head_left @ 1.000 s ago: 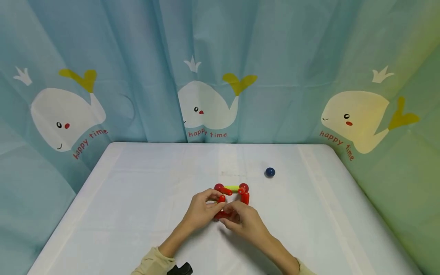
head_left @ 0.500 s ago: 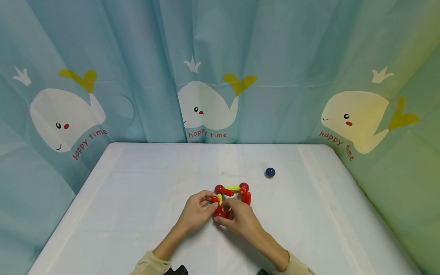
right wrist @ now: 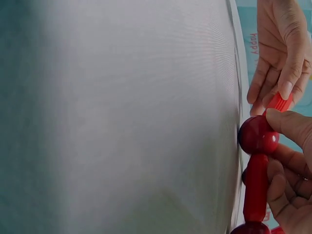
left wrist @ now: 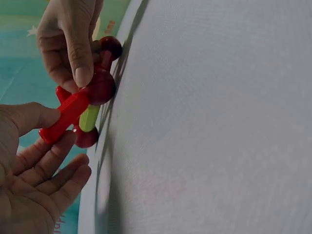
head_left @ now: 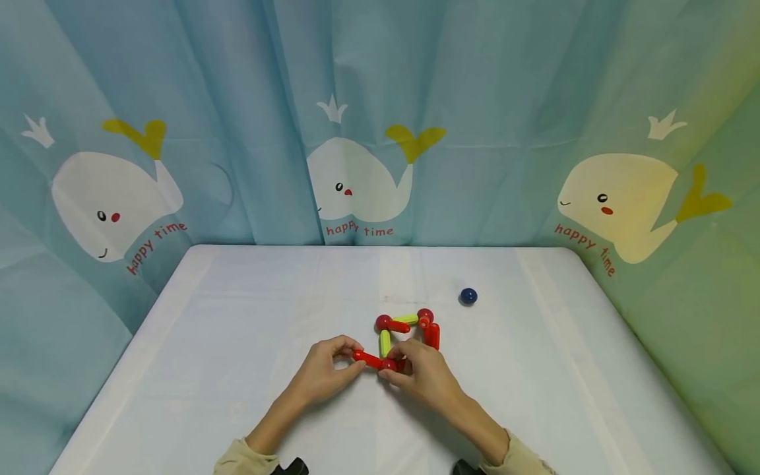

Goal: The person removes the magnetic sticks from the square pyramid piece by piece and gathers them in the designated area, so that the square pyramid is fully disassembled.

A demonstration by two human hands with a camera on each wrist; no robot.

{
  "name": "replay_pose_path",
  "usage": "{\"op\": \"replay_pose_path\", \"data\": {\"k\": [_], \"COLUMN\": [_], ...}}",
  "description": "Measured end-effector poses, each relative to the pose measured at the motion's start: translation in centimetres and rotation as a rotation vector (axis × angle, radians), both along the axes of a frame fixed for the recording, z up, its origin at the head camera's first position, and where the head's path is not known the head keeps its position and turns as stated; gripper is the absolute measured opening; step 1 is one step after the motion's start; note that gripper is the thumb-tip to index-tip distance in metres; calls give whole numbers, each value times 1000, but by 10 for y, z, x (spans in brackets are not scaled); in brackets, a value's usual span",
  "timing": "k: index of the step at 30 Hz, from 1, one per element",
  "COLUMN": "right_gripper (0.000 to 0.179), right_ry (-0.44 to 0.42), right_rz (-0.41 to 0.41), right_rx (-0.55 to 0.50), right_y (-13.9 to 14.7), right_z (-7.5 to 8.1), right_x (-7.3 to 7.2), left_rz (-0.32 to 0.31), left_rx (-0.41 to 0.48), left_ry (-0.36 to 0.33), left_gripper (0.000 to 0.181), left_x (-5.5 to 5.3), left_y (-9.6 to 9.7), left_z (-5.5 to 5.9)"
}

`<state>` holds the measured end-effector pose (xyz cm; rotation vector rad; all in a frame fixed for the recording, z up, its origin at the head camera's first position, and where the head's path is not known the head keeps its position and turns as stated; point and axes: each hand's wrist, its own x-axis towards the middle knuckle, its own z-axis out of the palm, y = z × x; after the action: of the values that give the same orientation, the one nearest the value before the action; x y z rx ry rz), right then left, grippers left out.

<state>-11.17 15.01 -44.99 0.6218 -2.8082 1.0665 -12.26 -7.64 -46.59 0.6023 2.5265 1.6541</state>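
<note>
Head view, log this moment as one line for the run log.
left hand: pinches red plastic rod | right hand: holds dark red ball joint | rod touches ball | dark blue ball: apart on white table

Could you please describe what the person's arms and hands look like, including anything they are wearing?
Both hands are bare: the left hand and right hand show no gloves, rings or markings. Each forearm is bare down to a pale beige sleeve pushed up near the elbow. A small black device sits by each sleeve at the frame's bottom edge.

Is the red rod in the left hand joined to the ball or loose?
Joined: the red rod meets the red ball, pinched by the right hand; left hand holds its other end.
</note>
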Motion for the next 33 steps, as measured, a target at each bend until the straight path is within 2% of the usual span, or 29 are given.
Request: {"op": "replay_pose_path", "data": {"k": [4, 9, 14, 22, 25, 30, 33], "right_gripper": [21, 21, 22, 21, 21, 22, 22], "right_ry": [-7, 7, 27, -8, -21, -74, -84], "right_rz": [35, 33, 32, 13, 18, -4, 3], "right_rx": [-22, -27, -22, -24, -30, -73, -86], "right_y": [3, 4, 3, 1, 0, 4, 6], "right_z": [-1, -2, -2, 0, 0, -3, -5], "right_x": [-1, -1, 0, 1, 0, -1, -2], "left_rz": [1, -10, -10, -37, 19, 196, 226], "left_rx": [-54, -109, -157, -231, -245, -190, -174], "left_ry": [33, 75, 83, 88, 106, 104, 80], "left_gripper": [17, 18, 15, 8, 7, 11, 15], "left_x": [-1, -2, -1, -1, -5, -16, -25], "left_y": [0, 2, 2, -1, -8, -32, -45], "left_z": [1, 3, 6, 10, 16, 32, 34]}}
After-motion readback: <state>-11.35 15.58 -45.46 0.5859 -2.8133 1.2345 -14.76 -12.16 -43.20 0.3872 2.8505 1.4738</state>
